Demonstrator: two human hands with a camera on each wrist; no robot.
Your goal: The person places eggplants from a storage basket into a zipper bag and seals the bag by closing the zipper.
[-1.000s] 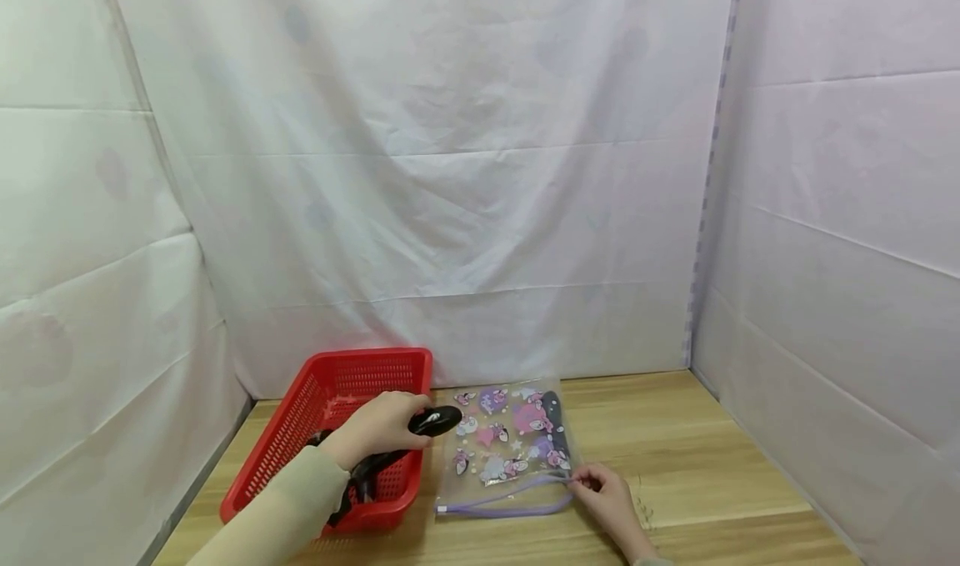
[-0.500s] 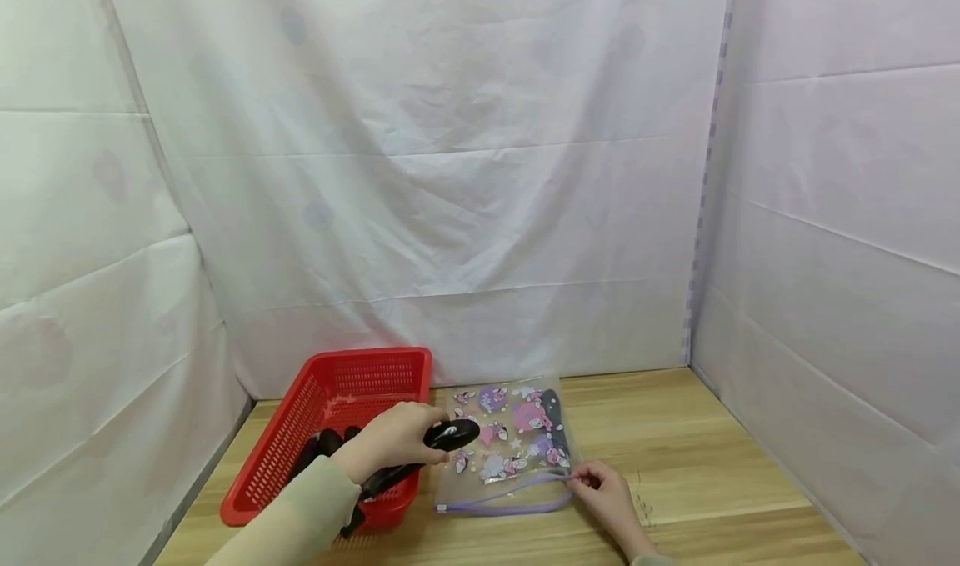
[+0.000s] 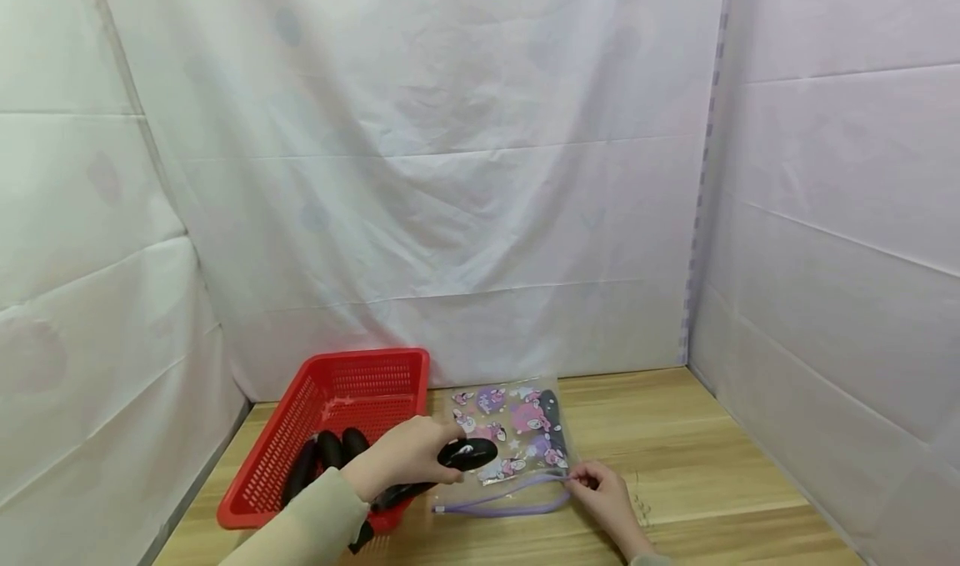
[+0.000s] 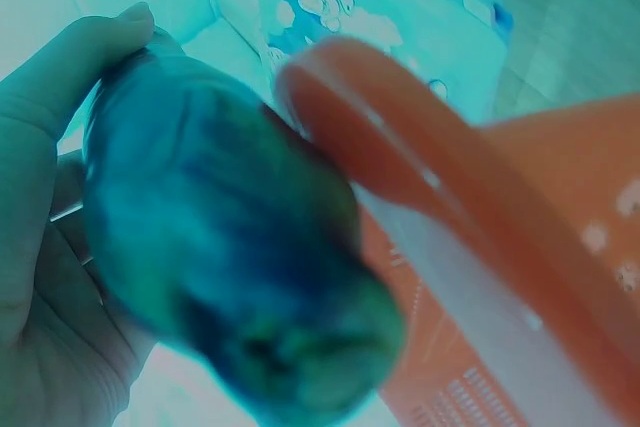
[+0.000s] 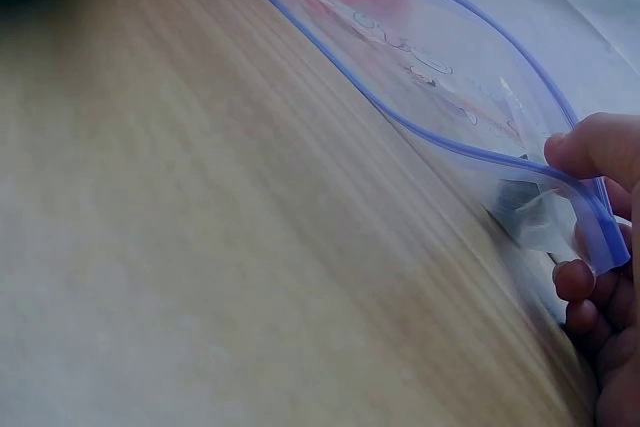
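Observation:
My left hand grips a long, dark eggplant above the right rim of the red basket. In the left wrist view its stem end faces the camera, beside the basket's blurred rim. Flat on the table lies a clear zip bag with pink and purple prints, and another eggplant shows inside along its right side. My right hand pinches the right corner of the bag's purple zip edge, which gapes apart in the right wrist view.
Three more eggplants lie in the near part of the basket, partly behind the left forearm. Behind the wooden table hangs a white cloth, with further white cloth along both sides.
My left hand has carried the eggplant rightward and slightly nearer, out over the basket's rim toward the bag. The right hand keeps its pinch on the bag's edge.

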